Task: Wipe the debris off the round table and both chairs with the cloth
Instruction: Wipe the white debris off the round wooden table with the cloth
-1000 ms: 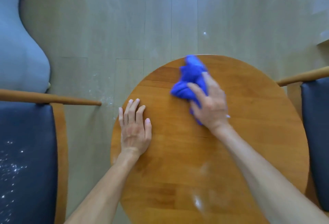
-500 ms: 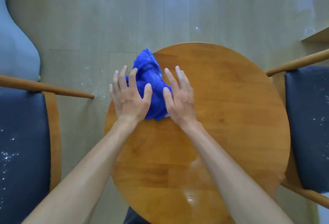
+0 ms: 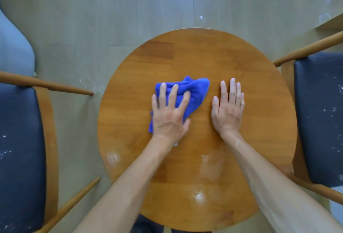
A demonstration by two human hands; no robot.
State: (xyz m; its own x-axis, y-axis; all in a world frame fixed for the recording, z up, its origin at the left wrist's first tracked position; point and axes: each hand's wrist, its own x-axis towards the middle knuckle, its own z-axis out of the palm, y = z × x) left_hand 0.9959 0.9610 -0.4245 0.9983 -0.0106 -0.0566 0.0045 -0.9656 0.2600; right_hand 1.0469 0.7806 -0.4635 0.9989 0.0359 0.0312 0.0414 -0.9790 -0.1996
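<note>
A round wooden table [image 3: 241,62] fills the middle of the view. A crumpled blue cloth [image 3: 194,91] lies on it left of centre. My left hand [image 3: 169,114] presses flat on the cloth with straight fingers, covering its near part. My right hand [image 3: 228,106] rests flat on the bare tabletop just right of the cloth, holding nothing. A chair with a dark seat [image 3: 20,140] stands to the left, and another chair [image 3: 319,117] to the right. White specks of debris dot both seats.
White crumbs lie scattered on the wooden floor [image 3: 89,77] by the table's left edge. A pale blue-grey cushion-like shape [image 3: 13,47] sits at the far left. A wooden ledge [image 3: 332,23] shows at the upper right. Glare spots mark the near tabletop.
The cloth passed from my right hand to my left. It moved from the table's far left edge toward the centre. My right hand now lies on bare wood.
</note>
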